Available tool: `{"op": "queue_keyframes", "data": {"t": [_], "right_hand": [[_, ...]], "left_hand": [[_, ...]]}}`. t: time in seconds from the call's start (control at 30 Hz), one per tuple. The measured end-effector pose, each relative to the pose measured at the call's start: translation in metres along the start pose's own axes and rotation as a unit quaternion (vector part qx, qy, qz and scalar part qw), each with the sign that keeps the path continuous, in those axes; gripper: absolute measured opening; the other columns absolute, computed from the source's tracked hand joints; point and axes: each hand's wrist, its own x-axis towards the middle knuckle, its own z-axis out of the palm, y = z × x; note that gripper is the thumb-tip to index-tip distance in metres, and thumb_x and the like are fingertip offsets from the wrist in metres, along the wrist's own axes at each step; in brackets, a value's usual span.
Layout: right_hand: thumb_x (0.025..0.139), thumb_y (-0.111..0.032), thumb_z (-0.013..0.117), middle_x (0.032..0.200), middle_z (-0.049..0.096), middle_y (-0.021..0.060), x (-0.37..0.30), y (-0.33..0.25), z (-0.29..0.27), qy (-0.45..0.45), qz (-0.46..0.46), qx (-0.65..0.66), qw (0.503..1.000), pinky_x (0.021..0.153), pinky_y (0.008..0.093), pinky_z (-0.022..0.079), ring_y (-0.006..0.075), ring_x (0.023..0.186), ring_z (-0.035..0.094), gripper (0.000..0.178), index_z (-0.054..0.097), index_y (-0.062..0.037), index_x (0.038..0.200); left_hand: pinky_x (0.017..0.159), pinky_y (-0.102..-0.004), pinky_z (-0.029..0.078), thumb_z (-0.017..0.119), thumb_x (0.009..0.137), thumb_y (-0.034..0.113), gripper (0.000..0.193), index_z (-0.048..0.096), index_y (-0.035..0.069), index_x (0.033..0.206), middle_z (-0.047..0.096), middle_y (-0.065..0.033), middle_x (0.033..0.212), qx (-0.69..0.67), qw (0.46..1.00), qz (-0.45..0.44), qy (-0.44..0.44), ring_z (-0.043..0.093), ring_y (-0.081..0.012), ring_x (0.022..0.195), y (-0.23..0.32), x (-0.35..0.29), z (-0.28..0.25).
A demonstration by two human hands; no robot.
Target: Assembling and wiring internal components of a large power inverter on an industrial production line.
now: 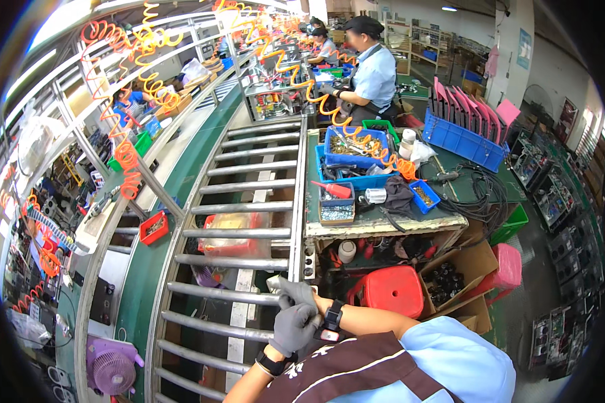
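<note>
- The pair of grey gloves is on the worker's two hands, which meet over the right rail of the roller conveyor, at its near end.
- The left hand has its fingers curled in, close against the other glove; from here I can't tell whether they pinch the cloth.
- The right hand lies just beyond it, partly covered, above the conveyor's right rail. I can't tell how its fingers stand, nor whether the pale tip past them is glove or something held.
- Just right of the conveyor, near the worker, sits a red stool, with a cardboard box of black parts further right.
- Along the conveyor's right side stands a workbench, bearing a blue bin of small metal parts and a red-handled tool.
- Farther right of the conveyor, a blue crate holds upright pink panels.
- On the conveyor's left runs a green belt; a red tray of small parts sits beside it, a purple fan nearer.
- Past the conveyor's far end, on its right, a capped co-worker sits side-on.
</note>
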Motion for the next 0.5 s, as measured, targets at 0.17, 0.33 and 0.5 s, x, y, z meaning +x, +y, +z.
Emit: {"op": "queue_keyframes", "data": {"t": [0.17, 0.33, 0.5], "right_hand": [[0.087, -0.063, 0.035, 0.081, 0.055, 0.012, 0.004, -0.008, 0.034, -0.166, 0.004, 0.275, 0.947, 0.067, 0.0307, 0.043, 0.0192, 0.067, 0.05, 0.073, 0.048, 0.0016, 0.119], [0.088, -0.042, 0.046, 0.077, 0.06, 0.0092, 0.02, 0.0, 0.025, -0.112, -0.089, 0.343, 0.929, 0.074, 0.0355, 0.046, 0.0238, 0.076, 0.06, 0.044, 0.056, 0.0009, 0.094], [0.091, -0.028, 0.044, 0.104, 0.06, 0.0158, 0.016, -0.029, 0.021, -0.1, -0.426, 0.019, 0.899, 0.104, 0.0347, 0.029, 0.0249, 0.117, 0.047, 0.035, 0.053, -0.0012, 0.112]], "left_hand": [[0.055, -0.0382, 0.045, 0.063, 0.075, 0.017, 0.013, 0.058, 0.005, 0.075, 0.058, -0.0113, 0.068, -0.03, 0.999, -0.016, 0.005, 0.058, -0.0305, 0.063, -0.007, -0.008, 0.002], [0.055, -0.0383, 0.045, 0.063, 0.074, 0.017, 0.013, 0.058, 0.005, 0.073, 0.057, -0.0121, 0.069, -0.041, 0.997, -0.056, -0.014, 0.058, -0.0314, 0.063, -0.012, -0.003, -0.003], [0.055, -0.0356, 0.044, 0.064, 0.075, 0.014, 0.012, 0.059, 0.003, 0.075, 0.057, -0.0145, 0.067, -0.037, 0.996, -0.076, -0.013, 0.057, -0.0307, 0.061, -0.026, 0.011, -0.009]]}}
